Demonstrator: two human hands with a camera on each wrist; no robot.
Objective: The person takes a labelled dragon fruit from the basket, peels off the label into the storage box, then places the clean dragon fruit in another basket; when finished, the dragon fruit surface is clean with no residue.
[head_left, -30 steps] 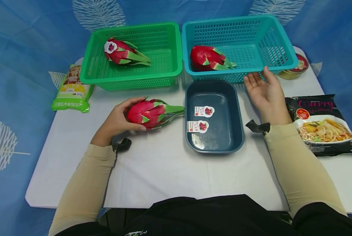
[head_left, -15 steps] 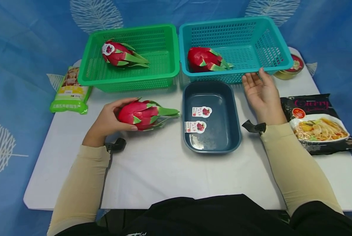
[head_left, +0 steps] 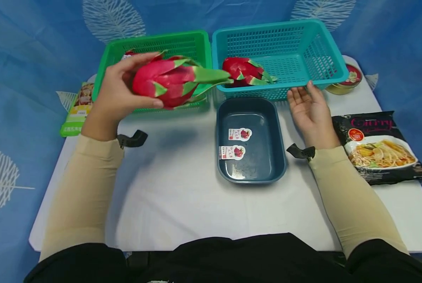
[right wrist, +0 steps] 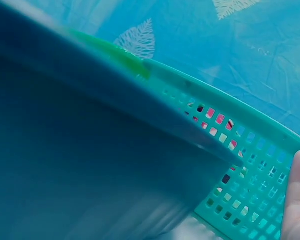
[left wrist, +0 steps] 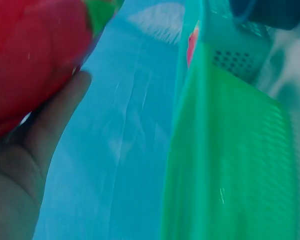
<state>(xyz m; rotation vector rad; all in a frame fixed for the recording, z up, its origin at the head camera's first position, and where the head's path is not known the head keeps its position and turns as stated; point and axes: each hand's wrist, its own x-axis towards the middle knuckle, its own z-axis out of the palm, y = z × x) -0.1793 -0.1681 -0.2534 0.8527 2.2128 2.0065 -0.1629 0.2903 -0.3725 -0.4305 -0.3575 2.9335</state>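
My left hand [head_left: 115,92] grips a red dragon fruit [head_left: 172,80] with green leaf tips, held up above the front of the green basket [head_left: 103,70]. The left wrist view has this dragon fruit [left wrist: 35,55] large at upper left, apart from the green basket's rim [left wrist: 202,150]. Palm up, my right hand [head_left: 313,114] rests its fingertips at the front wall of the turquoise basket [head_left: 324,51], with nothing in the palm. Inside that basket lies a second dragon fruit [head_left: 244,70]. A third dragon fruit [head_left: 129,54] in the green basket is mostly hidden behind my left hand.
Between my arms stands a dark blue tub [head_left: 264,165] with two fruit stickers [head_left: 240,134] in it. A black noodle packet [head_left: 380,149] lies at right, a green food packet [head_left: 76,114] at left. A round tin [head_left: 349,80] sits beside the turquoise basket.
My left hand has lifted the dragon fruit off the table, moving it up and away from me to the green basket. The right hand keeps its place at the turquoise basket.
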